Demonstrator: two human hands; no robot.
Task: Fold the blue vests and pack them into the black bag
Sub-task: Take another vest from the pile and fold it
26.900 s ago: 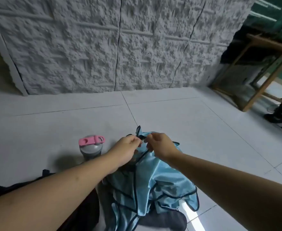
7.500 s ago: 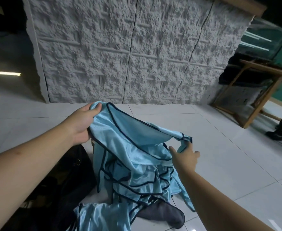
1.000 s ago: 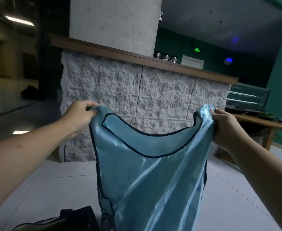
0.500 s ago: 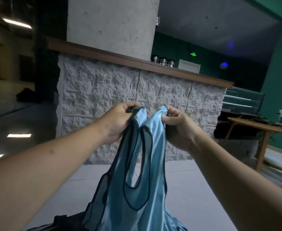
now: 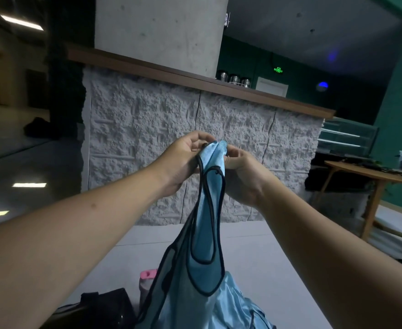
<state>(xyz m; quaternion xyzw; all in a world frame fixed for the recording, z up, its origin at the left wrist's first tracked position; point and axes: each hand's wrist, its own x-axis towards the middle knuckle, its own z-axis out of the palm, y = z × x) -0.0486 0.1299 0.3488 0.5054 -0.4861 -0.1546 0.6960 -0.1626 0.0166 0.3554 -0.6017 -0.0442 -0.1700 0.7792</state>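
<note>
I see my left hand [image 5: 183, 160] and right hand [image 5: 241, 175] meeting at centre frame, both pinching the gathered shoulder straps of a glossy, satin-like blue vest [image 5: 195, 269] with dark piping; it hangs slack toward 6 o'clock. At 7 o'clock sits the matte black bag [image 5: 105, 307], its opening too dim to judge. Beside it, a pink-capped bottle [image 5: 146, 279] is half hidden behind the cloth. A rough stone-textured counter [image 5: 136, 138] fills 12 o'clock.
</note>
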